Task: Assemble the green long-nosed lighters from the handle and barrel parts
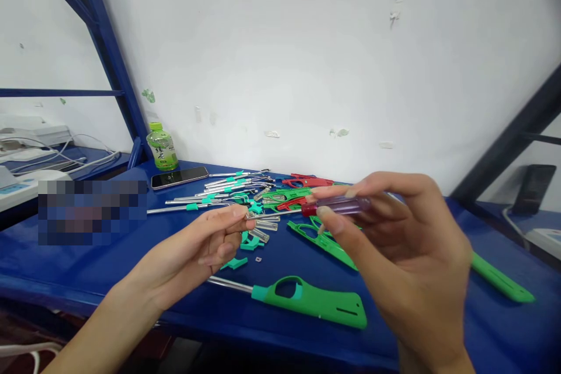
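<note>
My left hand (pixel 209 241) is closed in a pinch on a small metal clip (pixel 253 216), held just above the blue table (pixel 87 269). My right hand (pixel 394 245) grips a screwdriver with a clear purple handle and red cap (pixel 337 205), which lies level and points left toward the clip. Below both hands lies a green plastic lighter body with a metal tube (pixel 307 299). Small metal clips (pixel 263 231) and teal plastic bits (pixel 249 242) lie under the left fingertips.
Metal tubes with teal collars (pixel 210 194), green shells (pixel 324 241) and red shells (pixel 307 181) are piled mid-table. A phone (pixel 179 177) and a green tea bottle (pixel 162 146) sit at the back left. Another green lighter body (pixel 502 280) lies right. Blue rack struts (pixel 109 52) frame the bench.
</note>
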The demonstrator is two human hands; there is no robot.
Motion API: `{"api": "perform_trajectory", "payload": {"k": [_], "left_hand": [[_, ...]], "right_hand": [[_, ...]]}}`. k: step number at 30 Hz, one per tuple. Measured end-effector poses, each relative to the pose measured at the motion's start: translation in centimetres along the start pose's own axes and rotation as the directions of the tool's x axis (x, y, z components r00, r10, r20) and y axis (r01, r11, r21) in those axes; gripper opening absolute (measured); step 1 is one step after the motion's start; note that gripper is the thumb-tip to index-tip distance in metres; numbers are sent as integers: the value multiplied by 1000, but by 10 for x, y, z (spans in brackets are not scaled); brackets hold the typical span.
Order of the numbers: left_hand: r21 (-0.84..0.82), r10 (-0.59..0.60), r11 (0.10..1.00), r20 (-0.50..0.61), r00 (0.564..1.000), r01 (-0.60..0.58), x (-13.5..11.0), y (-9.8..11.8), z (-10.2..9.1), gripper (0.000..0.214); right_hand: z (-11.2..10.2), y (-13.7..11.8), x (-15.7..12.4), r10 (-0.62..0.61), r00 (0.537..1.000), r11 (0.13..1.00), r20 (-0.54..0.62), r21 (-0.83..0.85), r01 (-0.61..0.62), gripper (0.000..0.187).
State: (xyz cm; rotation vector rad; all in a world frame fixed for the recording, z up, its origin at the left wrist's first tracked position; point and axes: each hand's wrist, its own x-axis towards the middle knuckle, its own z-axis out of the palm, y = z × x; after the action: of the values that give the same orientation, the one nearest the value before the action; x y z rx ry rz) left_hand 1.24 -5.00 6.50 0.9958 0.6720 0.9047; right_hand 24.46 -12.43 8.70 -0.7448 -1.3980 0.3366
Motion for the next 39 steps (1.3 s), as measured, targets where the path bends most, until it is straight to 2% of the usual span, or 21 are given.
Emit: {"api": "perform_trajectory", "payload": {"k": [5,12,20,23,28,30,34,39], "left_hand": [[-65,-14,998,-16,1000,13,0,-1,-1,28],[-114,-31,993,-49,998,25,-1,0,-1,24],[-99,-6,995,-94,996,-4,-3,-2,3,40],[-16,42,999,-106,993,-44,-3,-4,7,41],[286,74,956,-33,997,-62,-9,-6,14,48],[323,59,945,-13,998,-52,-10,-6,16,47],[358,57,933,-20,998,-46,-9,-5,17,48],[376,77,924,-21,997,-64,-7,-6,16,47]], "right_hand": [[-2,2,-2,4,1000,1000,-21,-3,-4,28],[1,4,0,-50,999,998,21,31,49,25],[-1,2,-1,-86,996,996,6,18,86,29],[-3,1,-1,-77,997,997,-29,9,78,27],[-2,2,2,-53,998,998,-31,-22,52,24],[-2,3,2,-40,998,999,-43,-26,39,22],[-3,3,4,-33,986,999,-162,-17,31,23],[-5,3,5,-29,987,999,-157,26,34,25]]}}
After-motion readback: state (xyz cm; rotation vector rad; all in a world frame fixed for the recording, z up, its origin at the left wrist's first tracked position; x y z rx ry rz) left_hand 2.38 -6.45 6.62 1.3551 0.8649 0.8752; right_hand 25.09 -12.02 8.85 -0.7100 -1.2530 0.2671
